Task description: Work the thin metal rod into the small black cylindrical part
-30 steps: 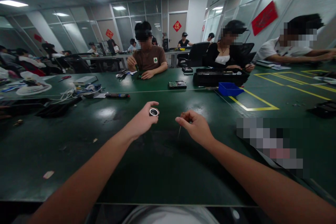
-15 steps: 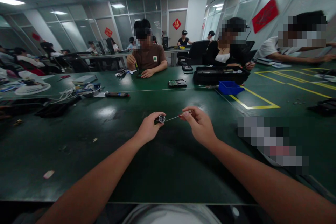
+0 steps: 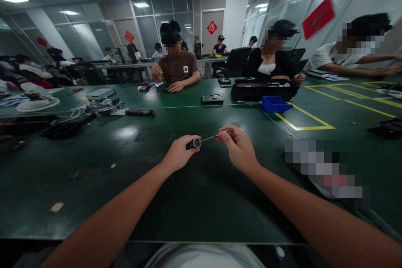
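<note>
Near the middle of the green table (image 3: pixel 176 213), my left hand (image 3: pixel 179 154) holds a small dark cylinder (image 3: pixel 197 143) with a silvery ring-shaped end turned toward the camera. My right hand (image 3: pixel 238 147) pinches the red handle of a thin screwdriver (image 3: pixel 208 138). The metal shaft points left, and its tip is at the rim of the cylinder's end; whether it touches inside cannot be made out. Both hands are raised a little over the tabletop, with the fingers closed round what they hold.
Beyond my hands lie a circuit board (image 3: pixel 212 99), a blue bin (image 3: pixel 276 104), a long black tray (image 3: pixel 265 91) and a pen-like tool (image 3: pixel 140 112). A blurred-out flat item (image 3: pixel 323 171) is at the right. People sit across the table, one in a brown shirt (image 3: pixel 180 69).
The cylinder in my left hand has shifted slightly right and its round end faces the camera more. The screwdriver in my right hand has tilted a little and sits closer to it.
</note>
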The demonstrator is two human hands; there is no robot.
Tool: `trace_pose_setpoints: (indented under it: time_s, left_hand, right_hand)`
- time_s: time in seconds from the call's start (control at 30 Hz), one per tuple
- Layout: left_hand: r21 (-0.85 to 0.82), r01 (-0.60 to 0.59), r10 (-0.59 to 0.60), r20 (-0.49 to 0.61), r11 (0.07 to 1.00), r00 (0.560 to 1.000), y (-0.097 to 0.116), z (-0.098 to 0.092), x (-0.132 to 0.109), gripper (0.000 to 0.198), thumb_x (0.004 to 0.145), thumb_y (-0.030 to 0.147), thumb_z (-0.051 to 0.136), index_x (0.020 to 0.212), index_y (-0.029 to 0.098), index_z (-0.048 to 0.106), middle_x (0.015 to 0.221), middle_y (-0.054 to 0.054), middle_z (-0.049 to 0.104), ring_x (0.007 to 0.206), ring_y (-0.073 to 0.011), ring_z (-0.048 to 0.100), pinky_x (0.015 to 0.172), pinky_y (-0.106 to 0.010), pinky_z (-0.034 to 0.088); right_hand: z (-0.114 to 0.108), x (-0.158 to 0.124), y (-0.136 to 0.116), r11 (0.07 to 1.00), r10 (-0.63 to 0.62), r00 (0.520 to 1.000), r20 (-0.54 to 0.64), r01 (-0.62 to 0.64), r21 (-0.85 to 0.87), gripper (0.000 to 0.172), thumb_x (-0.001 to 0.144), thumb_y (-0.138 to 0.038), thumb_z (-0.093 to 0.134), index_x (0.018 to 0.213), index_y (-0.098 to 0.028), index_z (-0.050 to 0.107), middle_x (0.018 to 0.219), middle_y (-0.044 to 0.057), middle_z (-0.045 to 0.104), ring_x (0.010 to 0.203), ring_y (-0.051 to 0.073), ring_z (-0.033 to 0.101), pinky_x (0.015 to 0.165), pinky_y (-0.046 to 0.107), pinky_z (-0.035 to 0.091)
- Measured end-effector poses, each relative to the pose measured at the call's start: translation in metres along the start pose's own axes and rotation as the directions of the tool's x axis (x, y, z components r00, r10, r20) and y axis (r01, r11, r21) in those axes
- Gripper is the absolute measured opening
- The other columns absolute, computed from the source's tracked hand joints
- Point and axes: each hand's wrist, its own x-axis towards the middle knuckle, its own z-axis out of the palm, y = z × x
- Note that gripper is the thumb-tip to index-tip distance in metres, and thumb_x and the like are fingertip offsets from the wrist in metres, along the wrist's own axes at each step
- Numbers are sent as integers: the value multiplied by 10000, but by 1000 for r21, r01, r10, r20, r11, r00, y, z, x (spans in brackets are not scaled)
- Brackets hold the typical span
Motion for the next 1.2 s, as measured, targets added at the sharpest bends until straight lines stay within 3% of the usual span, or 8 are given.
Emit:
trace_pose_setpoints:
  time_s: [0.23, 0.5, 0.6, 0.7, 0.8, 0.93, 1.07, 1.2]
  left_hand:
    - [56, -23, 23, 3, 998, 1000, 0, 0, 0, 394, 856, 191, 710, 1244, 257, 679, 1221, -58, 713, 1160, -255, 628, 1073, -448, 410]
    - [145, -54, 51, 19, 988, 998, 3, 0, -1, 390, 875, 241, 704, 1262, 269, 666, 1225, -64, 708, 1144, -278, 609, 1088, -508, 360]
    - [140, -51, 49, 17, 989, 999, 3, 1, -1, 390, 879, 232, 695, 1267, 265, 663, 1237, -67, 703, 1156, -277, 600, 1108, -518, 334]
    - [140, -44, 42, 12, 989, 999, 3, 1, -1, 385, 882, 223, 687, 1263, 272, 661, 1253, -68, 697, 1175, -274, 596, 1107, -512, 334]
    - [143, -43, 42, 9, 989, 999, 2, 1, -1, 384, 880, 218, 685, 1259, 273, 661, 1253, -69, 697, 1187, -275, 594, 1106, -512, 331]
    - [141, -48, 45, 27, 989, 999, 3, 1, -1, 377, 882, 226, 684, 1255, 275, 664, 1238, -69, 702, 1179, -279, 597, 1119, -541, 302]
    - [151, -25, 20, 35, 988, 999, 6, 3, -2, 373, 870, 226, 698, 1239, 274, 671, 1215, -65, 710, 1158, -282, 606, 1139, -577, 258]
    - [154, -17, 15, 19, 988, 1000, 6, 2, -1, 372, 864, 228, 702, 1232, 273, 676, 1205, -66, 714, 1147, -284, 610, 1127, -559, 286]
  right_hand:
    - [0, -2, -6, 983, -57, 998, 8, 58, -174, 220, 918, -417, 621, 999, -216, 660, 902, 59, 749, 846, 217, 716, 781, 368, 544]
    - [-3, -5, -18, 906, -133, 990, -52, 100, -411, 337, 831, -510, 711, 668, -236, 602, 615, -4, 639, 548, 153, 561, 537, 284, 426]
    - [-3, -6, -20, 900, -149, 989, 6, 137, -414, 280, 840, -488, 704, 724, -242, 639, 642, 3, 655, 572, 168, 583, 544, 297, 445]
    - [-2, -9, -23, 906, -174, 980, 95, 198, -375, 159, 878, -401, 660, 904, -247, 688, 816, 41, 733, 732, 215, 673, 674, 350, 526]
    - [0, -9, -25, 898, -197, 969, 146, 238, -371, 152, 914, -317, 582, 1005, -235, 672, 927, 65, 745, 834, 231, 697, 774, 385, 543]
    - [-2, -7, -23, 889, -144, 981, 134, 187, -417, 200, 953, -351, 528, 972, -218, 677, 852, 54, 734, 771, 219, 687, 703, 349, 513]
    - [-3, -4, -20, 888, -79, 993, 87, 109, -446, 408, 1009, -467, 417, 856, -231, 714, 676, 26, 688, 611, 197, 636, 586, 318, 434]
    - [-2, -6, -22, 869, -111, 989, 101, 145, -473, 295, 991, -383, 449, 972, -236, 703, 775, 36, 725, 657, 206, 651, 628, 326, 444]
